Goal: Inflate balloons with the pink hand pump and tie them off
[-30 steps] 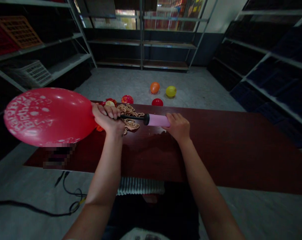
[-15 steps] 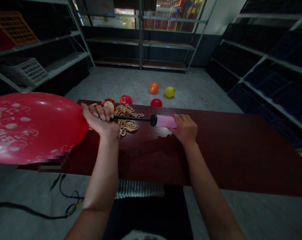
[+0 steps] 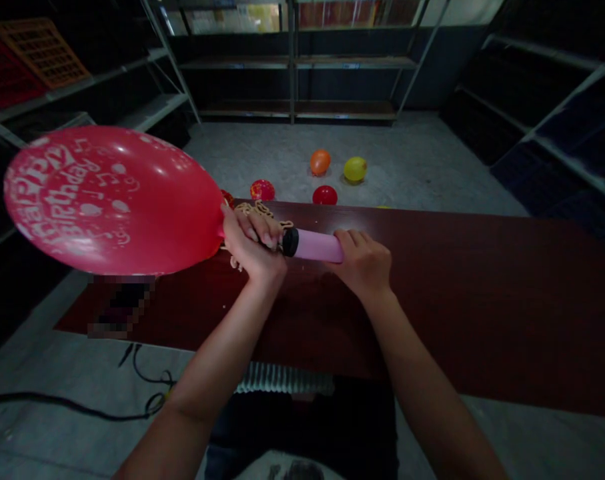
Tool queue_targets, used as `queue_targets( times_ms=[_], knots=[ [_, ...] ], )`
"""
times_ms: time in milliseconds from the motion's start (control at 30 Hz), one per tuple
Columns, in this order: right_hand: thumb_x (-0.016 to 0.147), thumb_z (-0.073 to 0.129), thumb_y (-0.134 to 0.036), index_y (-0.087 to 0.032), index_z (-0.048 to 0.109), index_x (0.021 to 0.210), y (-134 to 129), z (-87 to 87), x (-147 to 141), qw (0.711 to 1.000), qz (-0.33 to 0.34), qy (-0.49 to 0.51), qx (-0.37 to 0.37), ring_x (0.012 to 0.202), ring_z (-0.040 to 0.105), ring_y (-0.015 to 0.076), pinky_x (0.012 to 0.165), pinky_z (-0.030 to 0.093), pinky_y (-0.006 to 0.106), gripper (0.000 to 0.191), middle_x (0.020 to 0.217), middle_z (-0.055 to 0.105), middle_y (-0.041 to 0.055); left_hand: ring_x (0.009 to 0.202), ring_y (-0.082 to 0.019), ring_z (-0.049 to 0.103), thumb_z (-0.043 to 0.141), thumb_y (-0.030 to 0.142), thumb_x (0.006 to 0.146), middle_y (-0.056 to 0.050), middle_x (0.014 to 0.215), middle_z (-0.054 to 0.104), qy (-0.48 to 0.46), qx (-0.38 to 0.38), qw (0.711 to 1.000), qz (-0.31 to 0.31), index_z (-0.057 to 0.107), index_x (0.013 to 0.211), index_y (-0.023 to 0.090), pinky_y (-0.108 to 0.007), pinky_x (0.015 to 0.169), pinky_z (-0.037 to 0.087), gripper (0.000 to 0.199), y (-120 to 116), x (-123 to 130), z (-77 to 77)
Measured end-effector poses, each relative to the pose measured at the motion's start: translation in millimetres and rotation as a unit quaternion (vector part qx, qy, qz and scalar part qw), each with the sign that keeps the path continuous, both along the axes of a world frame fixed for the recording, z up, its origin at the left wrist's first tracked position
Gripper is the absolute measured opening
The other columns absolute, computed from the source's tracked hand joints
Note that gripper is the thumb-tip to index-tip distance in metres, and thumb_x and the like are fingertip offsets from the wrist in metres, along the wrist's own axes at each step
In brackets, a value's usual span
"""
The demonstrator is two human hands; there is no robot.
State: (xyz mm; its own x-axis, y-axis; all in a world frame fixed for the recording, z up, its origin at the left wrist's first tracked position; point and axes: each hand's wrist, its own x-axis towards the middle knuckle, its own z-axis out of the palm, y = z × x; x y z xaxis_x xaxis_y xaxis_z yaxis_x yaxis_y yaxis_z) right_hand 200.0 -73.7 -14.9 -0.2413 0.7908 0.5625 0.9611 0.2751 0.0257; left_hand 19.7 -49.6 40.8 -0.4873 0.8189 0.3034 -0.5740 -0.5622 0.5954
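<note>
A large red balloon with white birthday lettering stretches leftward from my left hand. The fingers of that hand are closed around the balloon's neck and the black handle end of a pump. The pump's pink barrel lies level over the dark red table, its black cap close against my left fingers. My right hand is wrapped round the barrel's other end. Beige cords lie on the table, partly hidden behind my left hand.
On the floor past the table are an orange balloon, a yellow balloon and red balloons. Shelves stand behind and at both sides. A black cable runs over the floor at left.
My left hand has moved right, toward my right hand, and the pump's black rod has slid into the barrel. The red balloon has shifted right and up. The view has tilted down slightly.
</note>
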Motion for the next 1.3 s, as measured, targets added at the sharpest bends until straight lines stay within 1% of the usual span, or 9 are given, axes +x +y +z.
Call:
queue_targets(
  times_ms=[200,267,400,567,700,833,1000,1167,1300],
  knots=[
    [0.094,0.069,-0.044,-0.020,0.072,0.100,-1.2,0.9,-3.6,1.000,0.004,0.001,0.009,0.082,0.064,0.0239,0.063,0.030,0.032,0.026,0.088,0.075,0.0086,0.036,-0.009,0.023,0.066,0.052,0.102,0.005,0.044,0.020,0.001,0.008,1.000,-0.016,0.018,0.061,0.020,-0.027,0.042,0.023,0.071,-0.5,-1.4,1.4],
    [0.094,0.070,-0.044,-0.020,0.072,0.101,0.0,0.7,-3.7,1.000,0.002,-0.001,0.006,0.082,0.064,0.0244,0.063,0.030,0.033,0.025,0.088,0.075,0.0089,0.036,-0.009,0.023,0.064,0.052,0.104,0.006,0.044,0.020,-0.008,-0.018,1.000,-0.019,0.018,0.060,0.020,-0.027,0.042,0.023,0.071,1.3,-3.9,3.0],
    [0.094,0.070,-0.044,-0.019,0.073,0.105,3.9,0.3,-4.2,1.000,0.005,0.001,0.002,0.085,0.064,0.0249,0.064,0.032,0.032,0.027,0.092,0.076,0.0101,0.036,-0.010,0.021,0.045,0.045,0.114,0.006,0.045,0.020,-0.042,-0.053,0.998,-0.007,0.021,0.060,0.021,-0.027,0.042,0.022,0.064,6.4,-6.9,4.3],
    [0.096,0.067,-0.046,-0.019,0.073,0.116,8.4,-1.1,-5.2,1.000,0.000,0.000,-0.006,0.089,0.064,0.0262,0.066,0.034,0.032,0.034,0.096,0.077,0.0109,0.037,-0.011,0.022,0.057,0.050,0.109,0.007,0.047,0.022,-0.059,-0.042,0.997,0.015,0.024,0.063,0.023,-0.028,0.042,0.023,0.063,16.1,-13.0,-4.4],
    [0.094,0.071,-0.045,-0.018,0.073,0.117,11.7,-7.3,-1.4,1.000,-0.005,-0.009,-0.019,0.089,0.065,0.0258,0.068,0.036,0.032,0.035,0.099,0.077,0.0108,0.036,-0.010,0.022,0.056,0.043,0.109,0.008,0.046,0.023,-0.082,-0.033,0.996,0.032,0.024,0.063,0.023,-0.029,0.042,0.021,0.059,21.6,-18.0,-8.0],
    [0.094,0.073,-0.047,-0.019,0.072,0.120,14.7,-10.4,9.4,0.999,-0.016,-0.024,-0.023,0.093,0.065,0.0262,0.070,0.037,0.032,0.038,0.104,0.077,0.0115,0.035,-0.009,0.020,0.045,0.036,0.113,0.007,0.043,0.021,-0.127,-0.057,0.990,0.034,0.023,0.062,0.022,-0.028,0.042,0.020,0.057,21.8,-27.6,0.3],
    [0.097,0.070,-0.044,-0.019,0.072,0.119,17.4,-5.0,32.2,0.997,-0.037,-0.046,-0.040,0.097,0.064,0.0278,0.072,0.039,0.032,0.034,0.105,0.077,0.0119,0.033,-0.009,0.021,0.033,0.032,0.118,0.006,0.041,0.024,-0.178,-0.078,0.980,0.039,0.024,0.061,0.021,-0.028,0.042,0.019,0.059,18.6,-44.7,11.8],
    [0.097,0.068,-0.043,-0.018,0.072,0.119,14.3,1.0,58.5,0.996,-0.059,-0.054,-0.037,0.099,0.065,0.0294,0.074,0.042,0.033,0.034,0.109,0.077,0.0135,0.033,-0.008,0.022,0.032,0.031,0.119,0.006,0.040,0.024,-0.201,-0.096,0.975,0.028,0.025,0.059,0.020,-0.028,0.043,0.020,0.061,20.1,-53.6,11.5],
    [0.098,0.065,-0.041,-0.018,0.071,0.118,4.5,13.8,64.1,0.994,-0.066,-0.072,-0.042,0.098,0.066,0.0286,0.073,0.040,0.032,0.032,0.110,0.077,0.0131,0.035,-0.008,0.023,0.032,0.026,0.118,0.005,0.042,0.025,-0.209,-0.091,0.974,0.010,0.025,0.059,0.020,-0.029,0.044,0.020,0.060,20.5,-56.0,8.9]
  ],
)
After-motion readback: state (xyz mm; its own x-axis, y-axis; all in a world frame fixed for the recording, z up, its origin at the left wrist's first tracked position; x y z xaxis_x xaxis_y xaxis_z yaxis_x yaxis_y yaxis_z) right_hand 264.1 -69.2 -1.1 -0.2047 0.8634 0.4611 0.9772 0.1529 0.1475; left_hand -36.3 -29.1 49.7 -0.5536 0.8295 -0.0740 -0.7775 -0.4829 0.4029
